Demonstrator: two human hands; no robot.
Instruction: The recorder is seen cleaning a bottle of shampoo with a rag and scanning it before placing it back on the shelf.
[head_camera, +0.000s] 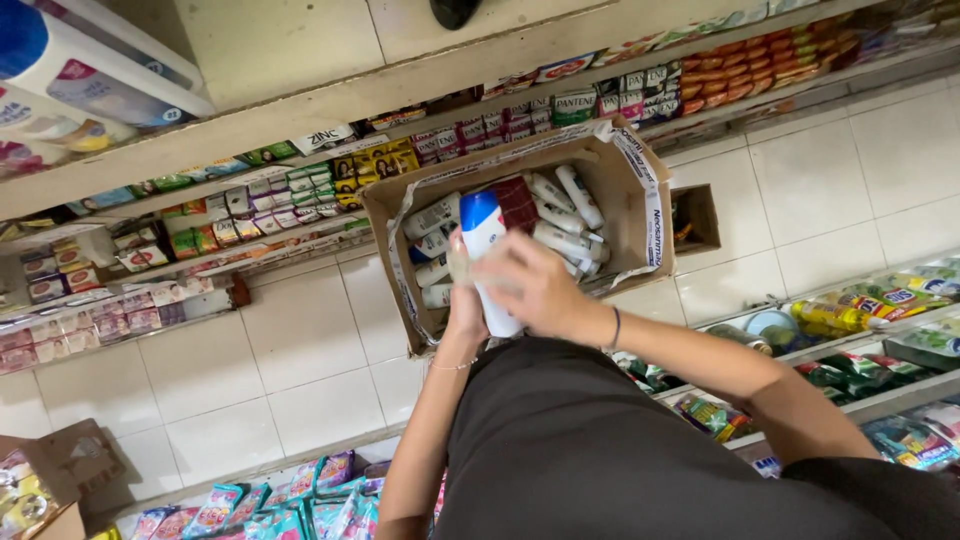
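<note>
Your left hand (465, 305) and right hand (535, 285) close together around one white bottle with a blue cap (485, 240) above the open cardboard box (640, 200), where many white bottles (560, 215) remain toward its right side, unshelved.

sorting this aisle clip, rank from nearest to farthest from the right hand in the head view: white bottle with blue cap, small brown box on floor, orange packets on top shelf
1. white bottle with blue cap, held in the right hand
2. small brown box, on the floor right of the big carton
3. orange packets, upper right shelf
</note>
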